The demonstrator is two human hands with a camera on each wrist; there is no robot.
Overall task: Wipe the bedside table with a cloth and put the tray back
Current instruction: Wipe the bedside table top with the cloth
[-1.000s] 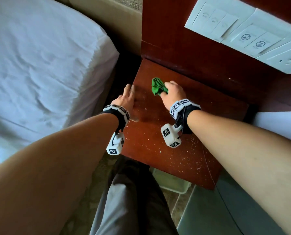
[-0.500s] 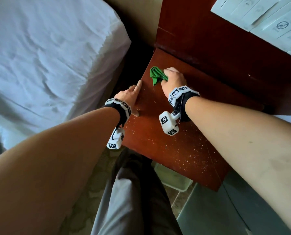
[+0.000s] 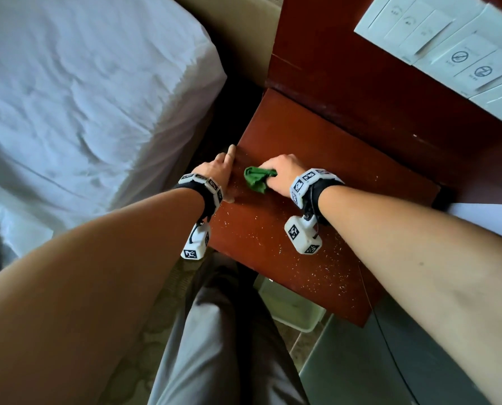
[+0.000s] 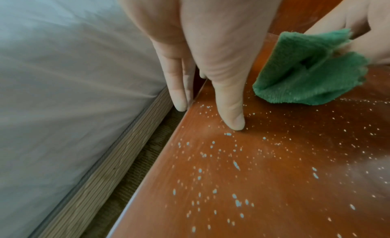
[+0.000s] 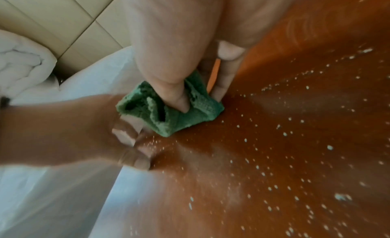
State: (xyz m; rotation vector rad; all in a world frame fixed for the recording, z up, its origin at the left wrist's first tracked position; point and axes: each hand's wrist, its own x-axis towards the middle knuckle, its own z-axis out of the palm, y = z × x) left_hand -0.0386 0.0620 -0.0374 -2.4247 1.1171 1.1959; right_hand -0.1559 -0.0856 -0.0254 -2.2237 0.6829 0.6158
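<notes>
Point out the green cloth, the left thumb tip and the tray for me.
green cloth (image 4: 304, 71): left wrist view, middle of the bunched folds.
left thumb (image 4: 234, 119): left wrist view, its tip on the tabletop.
tray (image 3: 295, 312): head view, pale bottom, on the floor.

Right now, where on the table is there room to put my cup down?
The back of the table, between the right hand and the wall panel, is bare. The front is free too, but covered in white crumbs. The left edge is crowded: the left hand and cloth are there.
</notes>
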